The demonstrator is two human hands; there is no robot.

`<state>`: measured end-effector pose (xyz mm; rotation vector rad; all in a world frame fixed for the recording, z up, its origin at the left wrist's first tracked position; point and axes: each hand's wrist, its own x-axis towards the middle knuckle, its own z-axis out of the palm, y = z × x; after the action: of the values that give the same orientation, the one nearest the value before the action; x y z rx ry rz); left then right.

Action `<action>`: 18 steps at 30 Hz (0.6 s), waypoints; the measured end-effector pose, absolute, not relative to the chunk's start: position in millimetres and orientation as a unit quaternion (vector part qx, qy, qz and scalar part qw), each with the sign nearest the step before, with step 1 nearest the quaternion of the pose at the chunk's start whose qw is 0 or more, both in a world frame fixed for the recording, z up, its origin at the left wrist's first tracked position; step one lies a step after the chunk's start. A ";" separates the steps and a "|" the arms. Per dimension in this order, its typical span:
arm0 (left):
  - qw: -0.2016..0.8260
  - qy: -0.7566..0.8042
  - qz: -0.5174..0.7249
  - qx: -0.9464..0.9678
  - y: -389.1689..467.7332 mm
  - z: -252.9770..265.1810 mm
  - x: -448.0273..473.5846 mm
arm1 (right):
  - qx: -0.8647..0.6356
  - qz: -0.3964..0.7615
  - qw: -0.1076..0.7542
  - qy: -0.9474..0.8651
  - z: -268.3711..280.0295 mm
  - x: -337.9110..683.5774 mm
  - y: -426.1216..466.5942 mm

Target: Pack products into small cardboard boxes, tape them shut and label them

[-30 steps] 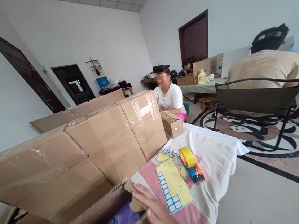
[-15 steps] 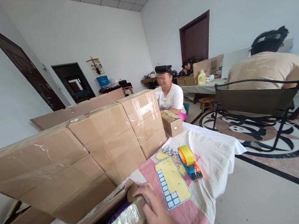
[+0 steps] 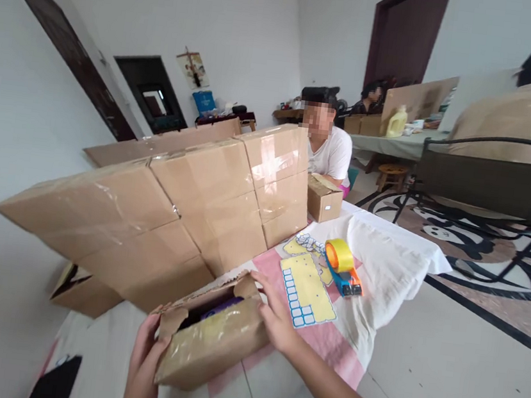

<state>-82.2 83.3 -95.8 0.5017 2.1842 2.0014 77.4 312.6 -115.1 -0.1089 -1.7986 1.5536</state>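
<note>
An open-topped cardboard box [image 3: 216, 345] with shiny tape on its side sits at the near edge of the cloth-covered table. Its flaps stand up, and something purple [image 3: 219, 309] shows inside; what it is I cannot make out. My left hand [image 3: 147, 349] grips the left end, thumb on the near side and fingers behind. At the right end, my right hand [image 3: 276, 313] is wrapped around the corner by the flap. Beyond that hand lies an orange and blue tape dispenser [image 3: 348, 283] with a yellow tape roll [image 3: 340, 255].
Stacked, taped cartons [image 3: 218, 209] form a wall along the left. A small carton [image 3: 324, 200] stands at the far end, near a person in white [image 3: 334, 152]. The tablecloth [image 3: 385, 252] has a printed pattern. A black flat object [image 3: 57, 380] lies at lower left.
My view has tilted down and shifted left. My left hand has come into view, holding the box's left end. The right hand stays at the right end.
</note>
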 end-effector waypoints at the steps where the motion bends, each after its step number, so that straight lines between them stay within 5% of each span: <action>1: 0.072 0.727 0.661 0.171 84.3 -93.0 -85.1 | -0.048 0.610 0.365 -0.701 -115.6 77.7 312.9; 10: 0.107 0.674 0.716 0.149 86.8 -88.9 -83.4 | -0.049 0.607 0.356 -0.709 -106.1 77.9 313.2; 18: 0.043 0.813 0.551 0.185 74.9 -115.5 -108.4 | -0.076 0.598 0.357 -0.713 -103.7 79.1 309.4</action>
<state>-108.4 74.9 -115.5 0.5662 2.4858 1.6847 79.1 309.4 -103.7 -0.1950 -1.8419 1.5444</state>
